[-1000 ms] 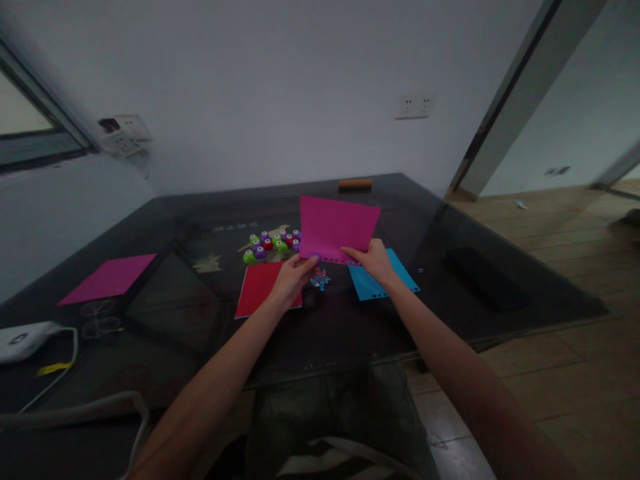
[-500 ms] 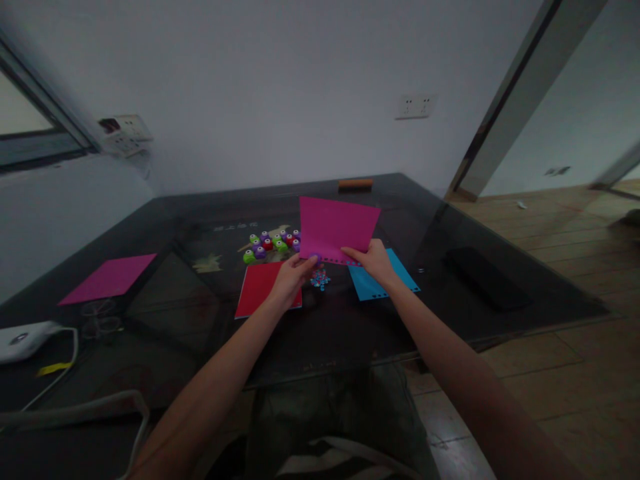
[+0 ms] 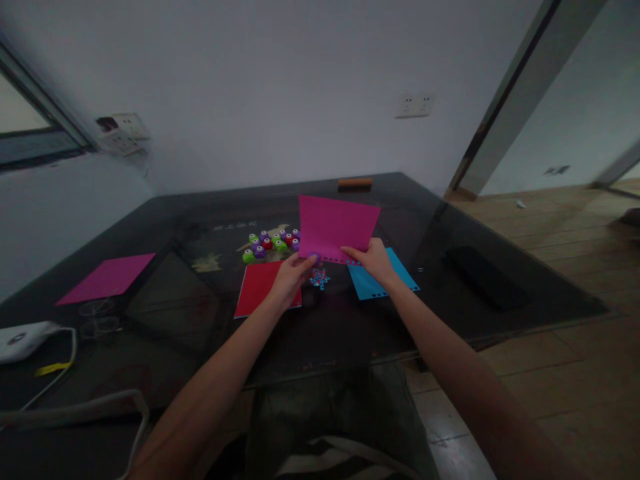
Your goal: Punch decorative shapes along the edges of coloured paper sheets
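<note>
Both hands are raised over the dark table at a pink paper sheet (image 3: 339, 227) with a row of small punched holes along its lower edge. My left hand (image 3: 293, 275) is closed on a small purple paper punch (image 3: 315, 257) at the sheet's lower left corner; fingers hide part of it. My right hand (image 3: 373, 260) pinches the sheet's lower right edge, thumb in front. Below the sheet lies a small heap of punched paper bits (image 3: 319, 279). A red sheet stack (image 3: 257, 290) is under my left wrist, and a blue sheet (image 3: 367, 283) with punched holes is beside my right forearm.
Several green, purple and red punches (image 3: 267, 244) stand in a cluster behind the red stack. Another pink sheet (image 3: 107, 279) lies at the left, near a white device (image 3: 23, 340) with a cable. A black long object (image 3: 485, 277) is on the right, a brown bar (image 3: 355, 183) at the back.
Almost nothing differs. Both hands keep the pink sheet and the punch in nearly the same place; the whole view has shifted very slightly.
</note>
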The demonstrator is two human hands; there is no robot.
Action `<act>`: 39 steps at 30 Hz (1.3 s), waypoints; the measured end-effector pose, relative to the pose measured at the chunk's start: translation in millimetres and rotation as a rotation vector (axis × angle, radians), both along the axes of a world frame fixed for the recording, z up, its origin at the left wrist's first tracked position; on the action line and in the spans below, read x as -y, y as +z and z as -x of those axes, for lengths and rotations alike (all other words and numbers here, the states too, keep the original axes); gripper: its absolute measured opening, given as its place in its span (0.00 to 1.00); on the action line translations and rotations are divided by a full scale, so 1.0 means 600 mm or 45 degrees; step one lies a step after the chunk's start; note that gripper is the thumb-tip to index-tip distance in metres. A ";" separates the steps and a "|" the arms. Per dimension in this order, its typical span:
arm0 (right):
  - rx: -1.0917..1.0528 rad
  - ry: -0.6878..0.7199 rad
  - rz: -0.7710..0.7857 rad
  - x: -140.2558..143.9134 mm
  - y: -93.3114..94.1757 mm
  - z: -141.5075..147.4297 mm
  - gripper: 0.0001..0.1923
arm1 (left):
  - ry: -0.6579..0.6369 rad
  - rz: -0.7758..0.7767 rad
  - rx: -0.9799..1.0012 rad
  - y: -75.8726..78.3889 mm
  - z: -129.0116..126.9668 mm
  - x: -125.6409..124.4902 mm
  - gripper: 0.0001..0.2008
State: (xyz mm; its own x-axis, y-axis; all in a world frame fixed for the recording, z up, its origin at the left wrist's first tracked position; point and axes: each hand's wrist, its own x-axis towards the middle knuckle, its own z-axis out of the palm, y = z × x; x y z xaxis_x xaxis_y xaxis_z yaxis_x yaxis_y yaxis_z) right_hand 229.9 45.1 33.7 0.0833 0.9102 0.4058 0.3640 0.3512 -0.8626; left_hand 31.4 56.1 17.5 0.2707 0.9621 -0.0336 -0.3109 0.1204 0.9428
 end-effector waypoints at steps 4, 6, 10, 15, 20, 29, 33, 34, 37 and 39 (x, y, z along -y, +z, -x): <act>0.002 -0.002 -0.001 0.001 0.000 0.000 0.10 | 0.005 -0.004 -0.013 0.002 0.000 0.001 0.15; 0.005 -0.010 0.008 0.001 0.001 -0.001 0.10 | 0.009 0.000 -0.016 0.002 0.000 0.001 0.15; 0.006 -0.007 -0.003 0.001 0.001 -0.001 0.10 | 0.009 0.006 -0.008 0.000 0.000 -0.001 0.15; 0.004 -0.022 0.000 0.002 0.002 0.000 0.10 | 0.015 0.015 -0.006 -0.002 0.000 -0.003 0.16; 0.007 -0.016 -0.015 0.003 0.003 0.000 0.10 | 0.014 0.010 -0.003 -0.001 0.000 -0.002 0.16; 0.009 -0.011 0.004 0.000 -0.001 0.000 0.10 | 0.008 0.017 -0.011 -0.002 -0.001 -0.003 0.15; 0.005 0.011 0.004 0.000 -0.001 -0.001 0.10 | 0.015 0.012 -0.005 -0.001 -0.001 -0.002 0.15; 0.006 0.011 0.006 0.000 -0.001 -0.001 0.10 | 0.017 0.011 -0.004 -0.001 -0.001 -0.002 0.15; 0.005 0.009 -0.001 0.000 -0.001 -0.001 0.09 | 0.019 0.007 -0.003 0.001 -0.001 -0.001 0.15; 0.006 0.002 -0.004 0.000 -0.001 -0.001 0.09 | 0.017 0.003 0.000 0.002 -0.001 0.000 0.15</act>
State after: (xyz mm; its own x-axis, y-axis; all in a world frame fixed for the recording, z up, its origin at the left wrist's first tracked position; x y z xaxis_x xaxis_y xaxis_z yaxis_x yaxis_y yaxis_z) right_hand 230.7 45.2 33.0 0.0801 0.9090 0.4090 0.3672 0.3545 -0.8599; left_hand 31.8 56.1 18.6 0.2579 0.9655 -0.0355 -0.3127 0.1182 0.9425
